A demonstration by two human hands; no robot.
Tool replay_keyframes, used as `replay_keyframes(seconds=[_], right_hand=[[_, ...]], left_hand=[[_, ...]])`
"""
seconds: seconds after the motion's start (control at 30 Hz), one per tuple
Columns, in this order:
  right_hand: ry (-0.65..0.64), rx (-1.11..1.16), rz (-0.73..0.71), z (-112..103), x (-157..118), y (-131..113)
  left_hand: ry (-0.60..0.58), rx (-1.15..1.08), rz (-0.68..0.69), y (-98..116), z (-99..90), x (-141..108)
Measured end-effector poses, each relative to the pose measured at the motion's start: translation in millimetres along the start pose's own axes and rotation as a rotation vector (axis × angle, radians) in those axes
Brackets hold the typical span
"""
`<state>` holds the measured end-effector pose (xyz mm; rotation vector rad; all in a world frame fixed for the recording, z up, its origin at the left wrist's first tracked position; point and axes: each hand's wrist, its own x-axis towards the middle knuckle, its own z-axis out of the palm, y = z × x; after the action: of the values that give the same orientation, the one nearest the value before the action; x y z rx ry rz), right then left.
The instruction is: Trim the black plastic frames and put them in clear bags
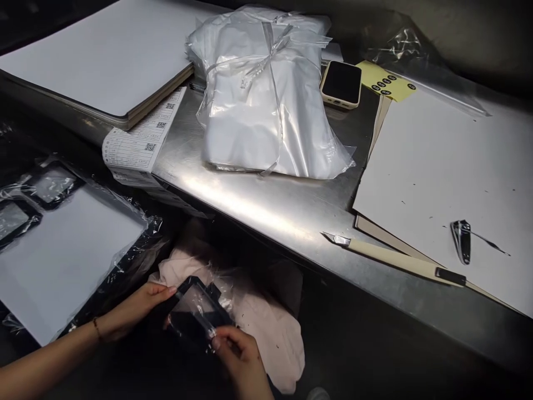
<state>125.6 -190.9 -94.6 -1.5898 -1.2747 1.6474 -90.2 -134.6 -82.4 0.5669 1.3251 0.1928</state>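
Low in the view, over my lap, a small black frame-like piece with a clear plastic window [195, 303] is held between both hands. My left hand [144, 305] pinches its upper left edge, thumb on top. At its lower right edge, my right hand [237, 347] is closed on the plastic with thumb and fingertips. Shiny clear film shows along the piece's right side. Beneath it lies pale pink cloth [268, 333]. To the left, similar black-framed clear pieces [52, 186] rest in film beside a white sheet [79, 244].
On the metal table [233, 203] sit a tied bundle of clear plastic bags [250, 122], a phone [342, 83], a craft knife [391, 256] with its blade exposed, and nail clippers [461, 241] on white board [441, 166]. A printed label strip [137, 147] hangs over the edge.
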Motion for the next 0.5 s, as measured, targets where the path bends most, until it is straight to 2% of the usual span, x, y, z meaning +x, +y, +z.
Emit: replay_keyframes(seconds=[0.13, 0.3, 0.4, 0.5], right_hand=[[0.021, 0.008, 0.012, -21.3, 25.7, -24.3], [0.092, -0.091, -0.1, -46.2, 36.9, -51.4], [0.126, -0.146, -0.179, -52.4, 33.4, -55.4], [0.106, -0.253, -0.268, -45.0, 24.3, -47.2]], left_hand=[[0.086, 0.002, 0.008, 6.8, 4.4, 8.4], [0.085, 0.004, 0.045, 34.4, 7.8, 9.7], [0.08, -0.022, 0.085, 50.5, 17.0, 0.4], [0.054, -0.101, 0.107, 52.7, 33.8, -11.7]])
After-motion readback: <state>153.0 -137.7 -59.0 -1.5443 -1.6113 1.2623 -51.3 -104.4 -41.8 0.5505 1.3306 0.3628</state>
